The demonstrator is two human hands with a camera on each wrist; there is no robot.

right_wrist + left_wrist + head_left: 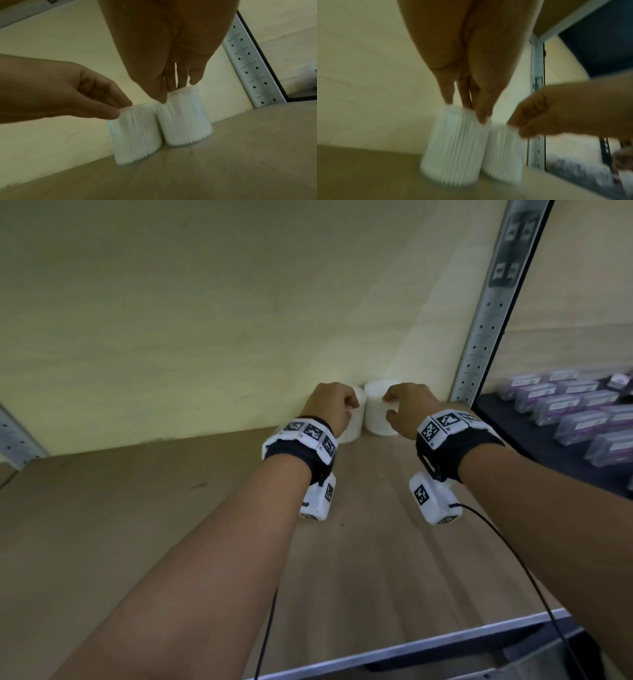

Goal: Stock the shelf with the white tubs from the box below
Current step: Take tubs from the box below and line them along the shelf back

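Two ribbed white tubs stand side by side on the wooden shelf (191,508), against the back wall near the right corner. My left hand (342,407) holds the left tub (356,424) from above, thumb and fingertips pinched on its top rim. My right hand (392,407) pinches the top of the right tub (375,409) the same way. The left wrist view shows my left hand (471,108) on the left tub (453,146), with the right tub (503,152) beside it. In the right wrist view my right hand (173,88) sits on the right tub (186,120). The tubs' bases rest on the board.
A perforated metal upright (479,337) rises just right of the tubs. Beyond it, a dark neighbouring shelf carries rows of purple-labelled packs (575,412). The shelf's metal front edge (428,642) runs below my forearms. The yellowish back wall (205,320) closes the shelf behind.
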